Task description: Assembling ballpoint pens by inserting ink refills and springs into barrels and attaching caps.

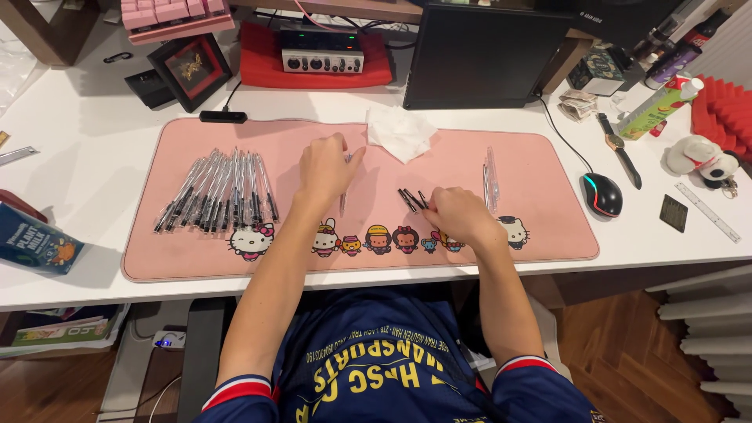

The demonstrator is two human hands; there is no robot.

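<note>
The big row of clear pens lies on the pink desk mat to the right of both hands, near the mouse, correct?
Not quite. The head view shows the big row of clear plastic pens on the pink cartoon-printed desk mat to the left of both hands, far from the black computer mouse. The left hand is the nearer one.

Clear-barrelled pen (342,202) under left hand (325,168): slim, dark tip, lying near-vertical on pink mat, upper part hidden by fingers, tip end pointing toward body. Small cluster of black pen parts (413,199) at right hand (458,215): short, dark, fanned diagonally, lower ends tucked under fingers. Row of clear pens (219,192) left of left hand: many, dark tips, packed side by side, slightly fanned, tips toward mat's near edge. Two clear barrels (490,178) just beyond right hand: upright, parallel, touching.
</note>
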